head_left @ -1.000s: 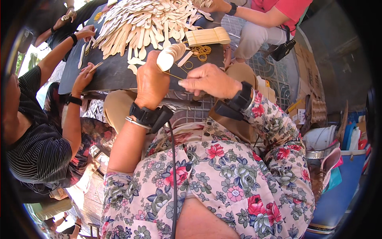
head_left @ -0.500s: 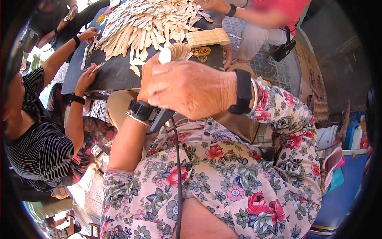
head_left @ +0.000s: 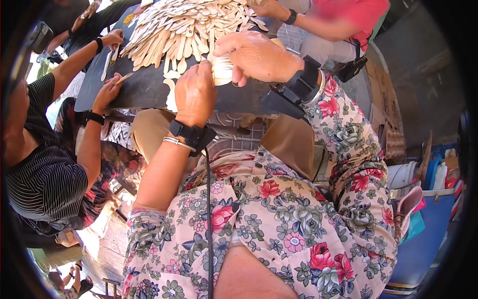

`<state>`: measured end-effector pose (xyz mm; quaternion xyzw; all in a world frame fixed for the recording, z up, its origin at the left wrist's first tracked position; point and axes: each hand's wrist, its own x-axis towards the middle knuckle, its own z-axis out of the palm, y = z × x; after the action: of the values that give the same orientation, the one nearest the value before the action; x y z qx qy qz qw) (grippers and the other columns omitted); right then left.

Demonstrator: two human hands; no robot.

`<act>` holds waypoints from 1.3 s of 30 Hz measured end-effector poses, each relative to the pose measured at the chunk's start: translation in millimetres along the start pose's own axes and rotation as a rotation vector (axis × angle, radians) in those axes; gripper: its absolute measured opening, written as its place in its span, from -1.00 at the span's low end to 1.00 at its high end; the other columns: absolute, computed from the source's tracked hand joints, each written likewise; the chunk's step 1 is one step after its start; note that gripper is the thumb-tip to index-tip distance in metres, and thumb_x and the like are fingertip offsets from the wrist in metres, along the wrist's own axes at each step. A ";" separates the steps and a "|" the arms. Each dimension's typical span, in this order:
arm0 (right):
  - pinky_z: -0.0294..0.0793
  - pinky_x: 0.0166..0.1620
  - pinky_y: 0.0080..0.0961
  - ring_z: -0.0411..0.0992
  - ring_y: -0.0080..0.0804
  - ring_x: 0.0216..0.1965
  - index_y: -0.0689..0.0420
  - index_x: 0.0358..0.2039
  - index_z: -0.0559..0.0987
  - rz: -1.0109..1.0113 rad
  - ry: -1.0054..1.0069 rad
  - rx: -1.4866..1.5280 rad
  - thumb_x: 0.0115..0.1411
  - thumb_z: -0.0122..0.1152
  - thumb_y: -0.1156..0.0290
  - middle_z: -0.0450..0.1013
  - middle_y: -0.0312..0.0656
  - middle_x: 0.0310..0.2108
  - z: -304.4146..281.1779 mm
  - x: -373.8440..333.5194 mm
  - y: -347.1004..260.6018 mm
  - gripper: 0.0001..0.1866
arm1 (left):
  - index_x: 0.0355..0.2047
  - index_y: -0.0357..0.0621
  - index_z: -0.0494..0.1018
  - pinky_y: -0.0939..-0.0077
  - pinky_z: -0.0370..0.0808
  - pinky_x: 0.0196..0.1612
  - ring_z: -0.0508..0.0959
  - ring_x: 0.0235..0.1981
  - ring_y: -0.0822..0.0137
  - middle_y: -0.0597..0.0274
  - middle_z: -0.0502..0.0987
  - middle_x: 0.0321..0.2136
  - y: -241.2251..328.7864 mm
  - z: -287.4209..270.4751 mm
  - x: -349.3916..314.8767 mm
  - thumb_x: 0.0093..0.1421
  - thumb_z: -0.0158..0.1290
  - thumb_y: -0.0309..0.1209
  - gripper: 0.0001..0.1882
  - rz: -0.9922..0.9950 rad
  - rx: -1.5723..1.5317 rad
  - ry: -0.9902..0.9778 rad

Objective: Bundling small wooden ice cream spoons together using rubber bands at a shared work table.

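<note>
A bundle of pale wooden spoons sits between my hands above the near edge of the dark table. My left hand is closed around it, with the rounded spoon heads fanning out toward the right. From above and the right, my right hand curls over these heads, its thumb pressed near their ends. Just beyond lies a big heap of loose wooden spoons. A few pale pieces show beside my left hand; whether they belong to the bundle I cannot tell.
At the left, a person in a striped shirt works at the table, one hand holding a thin wooden piece. Across from me sits a person in red. A blue bin stands at the lower right.
My right hand has moved up and right, off my left hand and onto the spoon heads. It now hides the rubber bands and most of a banded stack. My left hand has shifted slightly right.
</note>
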<state>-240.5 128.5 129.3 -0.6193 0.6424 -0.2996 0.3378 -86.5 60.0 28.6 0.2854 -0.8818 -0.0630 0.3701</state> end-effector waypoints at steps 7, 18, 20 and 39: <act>0.45 -0.58 -0.55 0.48 -0.45 -0.68 0.33 -0.15 0.53 -0.084 0.023 -0.124 0.21 -0.14 0.50 0.48 -0.10 -0.62 7.0 -4.7 -1.3 -0.69 | -0.19 -0.20 0.45 0.23 0.50 -0.29 0.56 -0.35 0.02 0.05 0.56 -0.38 -0.1 -5.1 -7.7 -0.05 0.09 -0.60 -0.66 0.046 -0.017 0.111; 0.48 -0.12 -0.29 0.52 -0.14 -0.26 0.15 -0.37 0.66 -0.190 0.421 -0.425 -0.03 0.14 0.52 0.53 0.02 -0.45 30.2 -3.7 20.4 -0.80 | -0.19 -0.22 0.42 0.25 0.49 -0.25 0.55 -0.32 0.05 0.02 0.54 -0.33 5.6 -6.2 -16.8 -0.19 0.14 -0.64 -0.55 0.106 -0.020 0.150; 0.44 -0.34 -0.42 0.47 -0.32 -0.47 0.22 -0.28 0.63 -0.246 0.377 -0.335 0.07 0.06 0.54 0.50 -0.06 -0.52 30.9 -1.2 36.8 -0.77 | -0.18 -0.22 0.42 0.25 0.49 -0.25 0.55 -0.32 0.05 0.02 0.55 -0.32 6.0 -4.4 -18.9 -0.19 0.14 -0.64 -0.55 0.129 -0.022 0.176; 0.50 -0.44 -0.54 0.36 -0.56 -0.55 0.39 -0.03 0.52 -0.013 -0.062 0.629 0.10 -0.07 0.55 0.44 -0.19 -0.45 3.9 -29.0 44.1 -0.58 | -0.20 -0.22 0.46 0.27 0.50 -0.19 0.57 -0.28 0.06 0.05 0.57 -0.31 12.2 -12.6 -27.2 -0.11 0.14 -0.60 -0.62 0.118 -0.134 0.130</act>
<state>-263.4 160.0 93.4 -0.4975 0.5035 -0.4668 0.5302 -68.0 86.3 24.8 0.2110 -0.8651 -0.0811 0.4478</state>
